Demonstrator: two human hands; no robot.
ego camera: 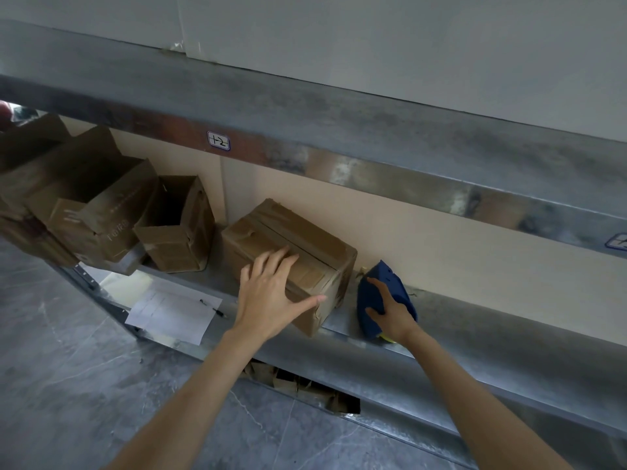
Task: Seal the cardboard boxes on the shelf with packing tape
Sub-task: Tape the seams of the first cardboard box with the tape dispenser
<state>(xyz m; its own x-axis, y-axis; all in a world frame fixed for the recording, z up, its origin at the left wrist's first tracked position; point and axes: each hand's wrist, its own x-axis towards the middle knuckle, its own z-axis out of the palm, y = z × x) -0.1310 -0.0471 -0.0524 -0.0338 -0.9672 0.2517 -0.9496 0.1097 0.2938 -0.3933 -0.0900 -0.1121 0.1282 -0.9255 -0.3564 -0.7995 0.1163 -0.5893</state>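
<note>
Head camera view, looking down at a metal shelf (475, 320). A closed cardboard box (305, 239) sits on the shelf against the back wall. The left hand (268, 293) rests flat on the box's top near edge, fingers spread, thumb stretched along its front. Just right of the box, the right hand (390, 313) grips a blue tape dispenser (388, 271), fingers curled around it. Open boxes (169, 225) stand further left.

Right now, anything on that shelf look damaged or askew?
Yes. The closed box under the left hand sits skewed to the shelf edge, its near corner crumpled, old tape wrinkled and peeling. Left of it, the open boxes sit crooked and a paper sheet hangs over the front edge.
</note>
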